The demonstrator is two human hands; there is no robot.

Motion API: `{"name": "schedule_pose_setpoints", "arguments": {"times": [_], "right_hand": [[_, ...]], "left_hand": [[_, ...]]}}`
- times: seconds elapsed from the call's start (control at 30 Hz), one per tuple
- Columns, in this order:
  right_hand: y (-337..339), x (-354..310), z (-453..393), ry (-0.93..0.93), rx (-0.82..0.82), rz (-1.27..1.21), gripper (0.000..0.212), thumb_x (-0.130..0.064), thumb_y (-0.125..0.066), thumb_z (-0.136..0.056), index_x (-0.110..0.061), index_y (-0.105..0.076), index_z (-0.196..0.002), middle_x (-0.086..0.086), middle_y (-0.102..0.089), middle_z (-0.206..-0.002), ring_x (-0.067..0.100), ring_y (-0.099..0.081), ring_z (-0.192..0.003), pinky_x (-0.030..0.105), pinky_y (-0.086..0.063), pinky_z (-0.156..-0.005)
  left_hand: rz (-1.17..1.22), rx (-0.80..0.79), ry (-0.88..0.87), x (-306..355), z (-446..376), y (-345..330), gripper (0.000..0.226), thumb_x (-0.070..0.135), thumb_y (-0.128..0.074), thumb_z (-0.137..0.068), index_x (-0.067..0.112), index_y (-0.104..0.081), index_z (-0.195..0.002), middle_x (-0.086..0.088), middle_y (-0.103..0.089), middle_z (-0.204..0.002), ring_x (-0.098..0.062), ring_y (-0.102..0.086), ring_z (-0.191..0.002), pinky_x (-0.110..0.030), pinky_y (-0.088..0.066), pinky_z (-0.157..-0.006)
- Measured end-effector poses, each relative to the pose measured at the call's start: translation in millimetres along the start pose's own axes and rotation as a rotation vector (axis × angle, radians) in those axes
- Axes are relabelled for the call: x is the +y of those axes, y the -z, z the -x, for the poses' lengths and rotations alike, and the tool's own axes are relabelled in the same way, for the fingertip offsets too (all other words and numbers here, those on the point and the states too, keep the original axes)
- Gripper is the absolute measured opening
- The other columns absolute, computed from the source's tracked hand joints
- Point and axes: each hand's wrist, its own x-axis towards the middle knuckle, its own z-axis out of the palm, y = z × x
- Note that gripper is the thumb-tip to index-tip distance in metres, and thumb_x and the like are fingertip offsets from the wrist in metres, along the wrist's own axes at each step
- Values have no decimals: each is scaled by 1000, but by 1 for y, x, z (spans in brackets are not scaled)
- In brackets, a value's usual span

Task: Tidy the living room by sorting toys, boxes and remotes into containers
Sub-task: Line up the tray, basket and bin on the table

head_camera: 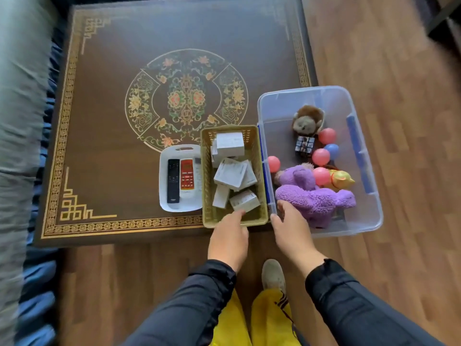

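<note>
**Sorting looks near done, three containers filled**

Clear plastic storage bin [324, 101] holds plush toys and balls. Tan woven plastic basket [257, 171] holds white cardboard boxes [230, 171]. White plastic tray [163, 186] holds remotes [180, 179]. Grouped by type at the table corner. Left hand [228, 237] reaches over the basket rim, fingers relaxed, empty. Right hand [290, 227] grips the bin's near corner, probably to shift it.

Single head-mounted view looks steeply down from close above. The dark brown patterned tabletop [112, 121] fills the upper left of the frame; the wood-plank floor [399, 58] occupies the right and bottom.
</note>
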Motion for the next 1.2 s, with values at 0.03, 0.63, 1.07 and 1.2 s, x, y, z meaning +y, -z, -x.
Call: {"name": "schedule_pose_setpoints", "arguments": {"times": [0.03,0.63,1.07,1.2], "right_hand": [[-6,1,-7,-2,5,-4,40,-17,-52,-98,-12,-50,-138,7,-57,-135,25,-52,-125,37,-41,-104],[-40,15,-58,-90,106,81,21,-24,-48,-98,-15,-62,-85,6,-66,-83,30,-61,-81,37,-47,-69],[-55,1,-53,-212,182,-2,25,-24,-45,-101,-17,-61,-83,2,-64,-80,21,-57,-75,31,-37,-64],[-57,0,-56,-212,200,13,24,-24,-45,-101,-16,-60,-84,2,-62,-81,21,-56,-74,30,-35,-63]], "left_hand": [[12,-11,-26,2,-10,-6,50,13,-48,-99,20,-48,-149,-2,-56,-146,-18,-52,-134,-35,-41,-113],[93,-256,-42,12,-83,-38,63,8,-43,-94,24,-37,-155,-3,-53,-150,-21,-49,-137,-40,-40,-114],[72,-271,-40,1,-78,-33,66,2,-45,-94,27,-36,-155,-2,-54,-149,-18,-51,-135,-33,-40,-113],[25,-284,-90,2,-79,-28,60,6,-43,-96,25,-39,-154,-4,-57,-145,-21,-54,-131,-36,-44,-109]]}}
